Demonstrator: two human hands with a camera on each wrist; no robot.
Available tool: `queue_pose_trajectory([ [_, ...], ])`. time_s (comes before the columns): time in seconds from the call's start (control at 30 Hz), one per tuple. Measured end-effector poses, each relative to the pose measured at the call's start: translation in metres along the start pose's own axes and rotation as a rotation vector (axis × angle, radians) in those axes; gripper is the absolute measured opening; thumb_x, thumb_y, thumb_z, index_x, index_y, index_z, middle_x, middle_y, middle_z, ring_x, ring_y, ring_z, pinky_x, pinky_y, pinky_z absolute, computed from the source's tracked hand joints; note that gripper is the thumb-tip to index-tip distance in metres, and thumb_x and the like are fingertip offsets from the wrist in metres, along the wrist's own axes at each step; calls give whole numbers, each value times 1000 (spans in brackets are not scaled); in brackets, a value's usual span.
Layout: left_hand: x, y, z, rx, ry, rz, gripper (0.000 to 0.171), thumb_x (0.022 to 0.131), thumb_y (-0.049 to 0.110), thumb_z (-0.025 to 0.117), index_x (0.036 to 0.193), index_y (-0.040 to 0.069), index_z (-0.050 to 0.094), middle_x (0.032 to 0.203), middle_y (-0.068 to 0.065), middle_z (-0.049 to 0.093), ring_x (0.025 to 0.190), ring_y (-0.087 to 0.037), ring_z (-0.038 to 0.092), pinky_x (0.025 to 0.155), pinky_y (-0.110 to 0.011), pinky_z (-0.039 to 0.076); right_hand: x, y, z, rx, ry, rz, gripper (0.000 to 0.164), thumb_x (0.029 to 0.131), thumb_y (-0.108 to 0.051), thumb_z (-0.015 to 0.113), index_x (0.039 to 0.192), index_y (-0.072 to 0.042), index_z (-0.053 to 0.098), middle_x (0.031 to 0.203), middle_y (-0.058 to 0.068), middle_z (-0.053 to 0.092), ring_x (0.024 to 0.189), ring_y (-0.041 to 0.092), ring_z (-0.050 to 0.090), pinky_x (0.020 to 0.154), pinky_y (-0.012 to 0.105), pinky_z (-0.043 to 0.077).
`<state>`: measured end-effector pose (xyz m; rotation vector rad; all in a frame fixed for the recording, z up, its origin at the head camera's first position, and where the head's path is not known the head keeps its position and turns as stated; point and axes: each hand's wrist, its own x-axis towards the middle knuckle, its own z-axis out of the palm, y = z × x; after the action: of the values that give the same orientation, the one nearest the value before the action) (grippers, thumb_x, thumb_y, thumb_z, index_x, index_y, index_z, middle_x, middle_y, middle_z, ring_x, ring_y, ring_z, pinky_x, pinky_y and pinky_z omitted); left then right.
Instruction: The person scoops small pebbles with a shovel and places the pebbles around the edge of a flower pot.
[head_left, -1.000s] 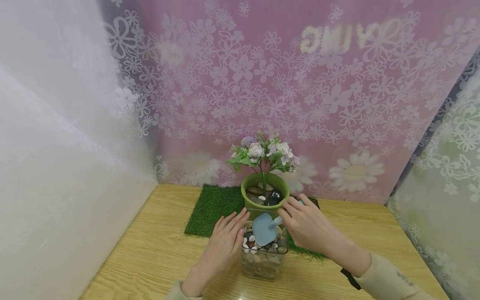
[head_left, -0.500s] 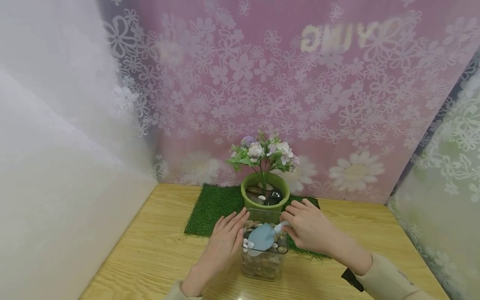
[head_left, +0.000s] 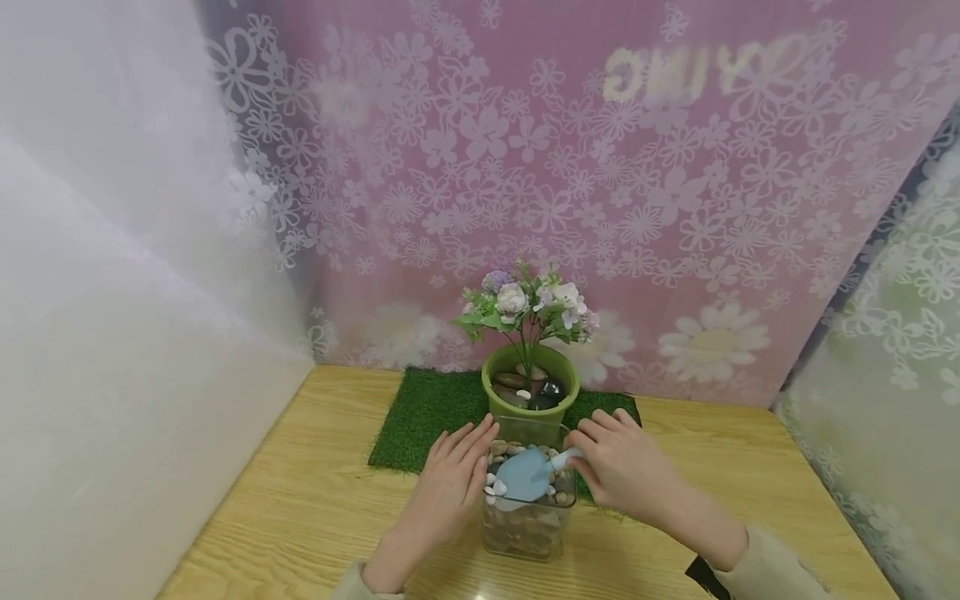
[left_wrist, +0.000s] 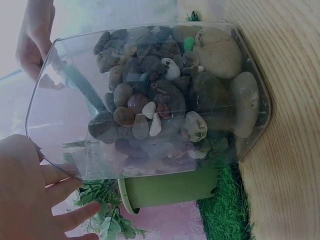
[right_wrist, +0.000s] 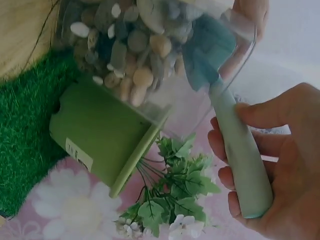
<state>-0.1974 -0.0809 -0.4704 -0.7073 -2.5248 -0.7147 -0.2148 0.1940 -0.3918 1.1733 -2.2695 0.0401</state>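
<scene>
My right hand (head_left: 626, 462) grips the pale handle of a small blue shovel (right_wrist: 210, 50), thumb on one side and fingers curled round the other. In the head view the blade lies inside a clear square container (head_left: 522, 533), on top of mixed pebbles (left_wrist: 140, 100). My left hand (head_left: 450, 475) rests against the container's left side with its fingers straight. Just behind stands a green pot (right_wrist: 100, 132) with larger stones and a stem of white and purple flowers (head_left: 525, 304) in it.
A strip of artificial grass (head_left: 420, 417) lies under the pot. The wooden table (head_left: 300, 492) runs to a pink flowered curtain (head_left: 525, 167) at the back. A pale wall (head_left: 135, 317) rises on the left, a patterned sheet (head_left: 892, 400) on the right.
The shovel blade has tipped flatter and shifted slightly left and down onto the pebbles. My right hand has lowered and moved a little right. The left hand stays in place.
</scene>
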Motion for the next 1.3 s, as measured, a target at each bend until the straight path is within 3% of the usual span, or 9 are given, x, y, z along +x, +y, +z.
queue_pose_trajectory([
  [0.07, 0, 0, 0, 3, 0, -2, 43, 108, 19, 46, 152, 15, 50, 158, 0, 45, 139, -30, 48, 112, -62, 35, -3, -3, 2, -11, 27, 6, 12, 93, -26, 70, 91, -14, 70, 86, -2, 64, 79, 18, 53, 68, 32, 35],
  [0.17, 0, 0, 0, 4, 3, 2, 44, 108, 18, 47, 152, 15, 50, 158, 0, 45, 138, -31, 49, 112, -62, 35, -6, -6, 7, -9, 105, -22, 33, 107, -33, 49, 94, -12, 70, 88, 0, 65, 81, 20, 55, 69, 36, 39],
  [0.27, 0, -1, 1, 4, 3, 6, 44, 108, 18, 47, 152, 15, 49, 158, 0, 44, 138, -31, 49, 112, -62, 35, -8, -5, 13, 17, 174, -49, 50, 112, -37, 31, 97, -10, 71, 90, 1, 65, 82, 21, 55, 70, 38, 40],
  [0.33, 0, -2, 1, 6, 0, 8, 44, 108, 18, 47, 152, 16, 49, 158, 1, 44, 139, -31, 48, 112, -62, 35, -10, -4, 16, 56, 183, -34, 38, 109, -36, 44, 97, -11, 71, 89, -1, 65, 81, 19, 54, 70, 36, 39],
  [0.43, 0, -2, 1, -3, -4, 6, 44, 108, 19, 46, 152, 15, 49, 159, 1, 44, 139, -30, 48, 112, -62, 35, -11, -1, 18, 117, 140, 38, 17, 96, -30, 69, 95, -13, 72, 88, -4, 66, 78, 15, 51, 69, 31, 35],
  [0.53, 0, -1, 1, -11, -5, 8, 44, 109, 20, 46, 152, 15, 50, 158, 1, 44, 139, -30, 48, 112, -62, 35, -12, 1, 17, 151, 71, 123, 17, 82, -23, 83, 94, -17, 74, 88, -8, 68, 79, 12, 51, 69, 30, 36],
  [0.77, 0, -2, 2, 5, 29, 26, 43, 108, 19, 47, 151, 14, 51, 157, 0, 46, 137, -31, 51, 110, -62, 38, -14, 4, 9, 264, -34, 264, 15, 85, -20, 82, 98, -20, 75, 91, -11, 69, 77, 5, 48, 67, 28, 37],
  [1.07, 1, -2, 3, 23, 35, 39, 42, 108, 19, 46, 150, 13, 52, 156, -2, 47, 135, -33, 51, 108, -63, 39, -26, 14, 9, 350, 33, 286, 17, 84, -12, 81, 99, -17, 75, 90, -13, 68, 76, 1, 42, 64, 25, 38],
  [1.3, 0, -3, 3, 38, 45, 43, 42, 109, 20, 45, 150, 13, 52, 155, -2, 48, 135, -33, 52, 108, -63, 38, -39, 18, 13, 385, 34, 359, 15, 87, -13, 79, 100, -19, 75, 91, -16, 67, 76, -2, 43, 63, 24, 41],
])
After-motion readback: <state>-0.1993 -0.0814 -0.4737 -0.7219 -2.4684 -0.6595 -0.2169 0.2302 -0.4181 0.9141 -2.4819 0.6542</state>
